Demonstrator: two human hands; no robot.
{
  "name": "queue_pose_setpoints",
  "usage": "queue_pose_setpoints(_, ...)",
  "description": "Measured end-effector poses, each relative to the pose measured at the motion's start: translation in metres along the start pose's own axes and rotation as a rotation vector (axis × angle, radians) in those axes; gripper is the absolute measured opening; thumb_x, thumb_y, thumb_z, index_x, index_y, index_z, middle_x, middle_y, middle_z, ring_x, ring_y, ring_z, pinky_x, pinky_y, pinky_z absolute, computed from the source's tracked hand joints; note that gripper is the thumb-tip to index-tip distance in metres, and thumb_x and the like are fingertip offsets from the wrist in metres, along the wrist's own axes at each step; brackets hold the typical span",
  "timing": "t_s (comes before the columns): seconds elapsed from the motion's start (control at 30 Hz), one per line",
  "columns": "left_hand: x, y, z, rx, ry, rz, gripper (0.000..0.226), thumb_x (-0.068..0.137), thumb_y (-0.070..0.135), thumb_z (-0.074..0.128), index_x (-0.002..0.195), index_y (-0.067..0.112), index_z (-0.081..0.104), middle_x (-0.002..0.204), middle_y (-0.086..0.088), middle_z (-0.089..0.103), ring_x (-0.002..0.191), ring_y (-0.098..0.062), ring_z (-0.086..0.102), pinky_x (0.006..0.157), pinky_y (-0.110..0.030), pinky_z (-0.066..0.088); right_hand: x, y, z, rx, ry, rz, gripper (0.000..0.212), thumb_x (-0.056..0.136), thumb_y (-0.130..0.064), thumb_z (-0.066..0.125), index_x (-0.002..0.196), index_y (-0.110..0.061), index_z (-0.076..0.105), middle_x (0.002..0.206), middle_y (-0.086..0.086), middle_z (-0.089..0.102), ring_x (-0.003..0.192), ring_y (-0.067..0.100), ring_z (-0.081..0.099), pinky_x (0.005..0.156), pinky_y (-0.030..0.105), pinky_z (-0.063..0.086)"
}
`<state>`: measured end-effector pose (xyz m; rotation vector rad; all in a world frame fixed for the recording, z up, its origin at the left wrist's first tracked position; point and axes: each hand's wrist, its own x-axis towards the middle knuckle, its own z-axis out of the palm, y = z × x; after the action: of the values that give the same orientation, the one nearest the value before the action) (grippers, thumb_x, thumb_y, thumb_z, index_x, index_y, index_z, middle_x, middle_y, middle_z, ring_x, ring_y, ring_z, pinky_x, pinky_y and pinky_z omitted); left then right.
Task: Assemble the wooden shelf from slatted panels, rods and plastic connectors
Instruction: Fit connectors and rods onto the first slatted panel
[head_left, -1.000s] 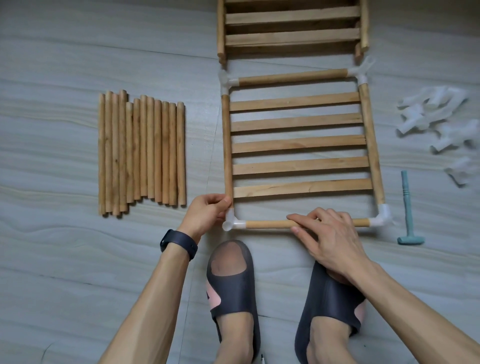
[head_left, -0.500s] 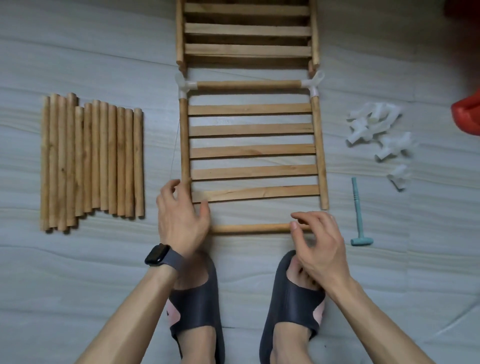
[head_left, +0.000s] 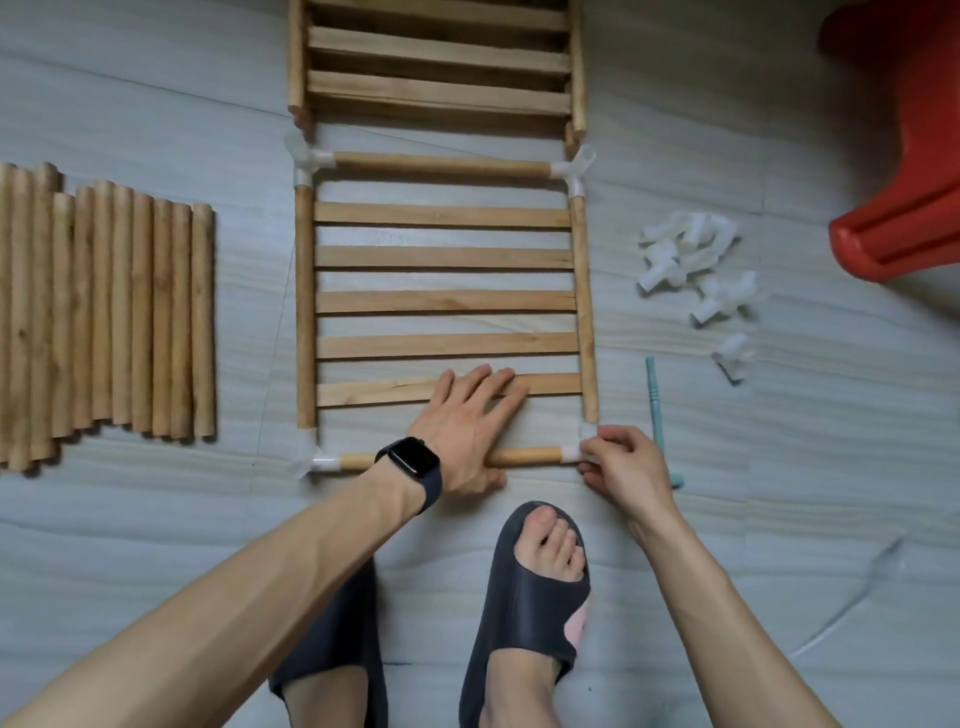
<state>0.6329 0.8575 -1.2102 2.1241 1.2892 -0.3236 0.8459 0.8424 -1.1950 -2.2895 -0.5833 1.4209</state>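
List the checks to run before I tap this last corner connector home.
1. Panel held down: ok; the left hand lies flat across the nearest slat and the near rod.
2. Grip on the near right connector: ok; the right hand pinches it.
3. Near rod in the near left connector: ok.
4. Right side rail fully seated in the near right connector: cannot tell; fingers cover part of the joint.
5. Mallet at hand: ok; it lies just beside the right hand.

Left hand (head_left: 467, 426) flat, palm down, fingers extended. Right hand (head_left: 626, 462): fingers curled, pinching the corner connector (head_left: 587, 431).
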Motion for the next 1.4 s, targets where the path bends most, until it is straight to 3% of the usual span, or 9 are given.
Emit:
queue_pose_setpoints(0.33, -0.004, 0.001, 0.007, -0.122, 0.085, -0.042, 0.111, 0.076, 0.05, 0.077, 0.159, 0.018, 0.011, 0.16, -0.007, 0.014, 0.148, -0.028, 0.015, 0.122, -0.055, 0.006, -0.006, 0.008, 0.005, 0.161, 0.016, 0.018, 0.018, 0.087, 0.0, 0.063, 0.101, -0.011, 0.064, 0.088, 0.008, 0.066, 0.072, 0.019, 0.061, 0.056, 0.02, 0.049)
queue_pose_setpoints(0.5, -0.003, 0.0, 0.009, -0.156, 0.128, -0.021, 0.103, 0.069, 0.039, 0.08, 0.154, 0.019, 0.027, 0.153, -0.008, 0.028, 0.138, -0.032, 0.028, 0.116, -0.06, 0.017, -0.001, 0.008, 0.007, 0.159, 0.026, -0.005, 0.009, 0.09, -0.009, 0.069, 0.095, -0.017, 0.068, 0.09, 0.0, 0.067, 0.082, 0.015, 0.065, 0.069, 0.025, 0.056)
queue_pose_setpoints(0.63, -0.003, -0.003, 0.011, -0.165, 0.106, -0.006, 0.098, 0.069, 0.032, 0.078, 0.153, 0.019, 0.029, 0.15, -0.007, 0.032, 0.136, -0.031, 0.031, 0.116, -0.059, 0.018, 0.006, -0.005, 0.005, -0.098, 0.062, -0.156, 0.007, 0.087, -0.02, 0.071, 0.086, -0.024, 0.076, 0.088, -0.008, 0.075, 0.091, 0.015, 0.07, 0.088, 0.035, 0.056)
queue_pose_setpoints(0.77, -0.007, -0.005, 0.014, -0.19, 0.106, 0.01, 0.099, 0.069, 0.031, 0.079, 0.153, 0.019, 0.028, 0.15, -0.006, 0.034, 0.139, -0.029, 0.031, 0.119, -0.057, 0.014, 0.01, -0.029, 0.0, -0.01, -0.054, -0.101, 0.014, 0.09, -0.018, 0.064, 0.091, -0.015, 0.078, 0.085, 0.0, 0.075, 0.077, 0.016, 0.066, 0.072, 0.033, 0.053)
queue_pose_setpoints(0.87, -0.008, -0.007, 0.011, -0.225, 0.12, 0.009, 0.099, 0.069, 0.031, 0.08, 0.154, 0.02, 0.028, 0.151, -0.004, 0.035, 0.138, -0.027, 0.032, 0.119, -0.052, 0.012, 0.012, -0.026, 0.001, -0.167, -0.068, -0.184, 0.019, 0.085, -0.038, 0.067, 0.095, -0.024, 0.075, 0.092, -0.009, 0.075, 0.091, 0.013, 0.068, 0.088, 0.038, 0.054)
queue_pose_setpoints(0.93, -0.01, -0.009, 0.012, -0.218, 0.129, 0.019, 0.101, 0.071, 0.034, 0.079, 0.155, 0.02, 0.025, 0.152, -0.003, 0.035, 0.138, -0.025, 0.033, 0.121, -0.048, 0.016, 0.008, -0.021, 0.005, -0.336, -0.073, -0.234, 0.025, 0.085, -0.045, 0.069, 0.103, -0.028, 0.068, 0.1, -0.012, 0.072, 0.098, 0.011, 0.066, 0.092, 0.035, 0.051)
queue_pose_setpoints(1.07, -0.031, -0.022, 0.019, -0.08, 0.177, 0.041, 0.109, 0.072, 0.044, 0.08, 0.158, 0.018, 0.017, 0.155, -0.004, 0.035, 0.143, -0.026, 0.032, 0.122, -0.046, 0.019, 0.0, -0.011, 0.009, -0.681, 0.025, -0.426, 0.036, 0.091, -0.035, 0.066, 0.124, -0.021, 0.059, 0.116, 0.0, 0.065, 0.105, 0.021, 0.062, 0.09, 0.034, 0.046)
queue_pose_setpoints(1.23, -0.081, -0.069, 0.024, 0.162, 0.238, -0.11, 0.125, 0.054, 0.068, 0.081, 0.154, 0.013, 0.032, 0.144, -0.009, 0.051, 0.137, -0.031, 0.046, 0.118, -0.058, 0.022, -0.024, -0.004, 0.021, -0.833, 0.213, -0.802, 0.05, 0.091, -0.027, 0.063, 0.137, -0.009, 0.05, 0.129, 0.014, 0.051, 0.117, 0.034, 0.046, 0.095, 0.044, 0.042)
queue_pose_setpoints(1.4, -0.106, -0.099, 0.02, 0.257, 0.181, -0.218, 0.124, 0.047, 0.074, 0.079, 0.148, 0.01, 0.044, 0.134, -0.009, 0.055, 0.124, -0.031, 0.053, 0.114, -0.061, 0.023, -0.047, -0.006, 0.051, -1.053, -0.091, -0.962, 0.079, 0.077, -0.046, 0.065, 0.146, -0.013, 0.043, 0.144, 0.007, 0.043, 0.133, 0.029, 0.037, 0.11, 0.044, 0.036)
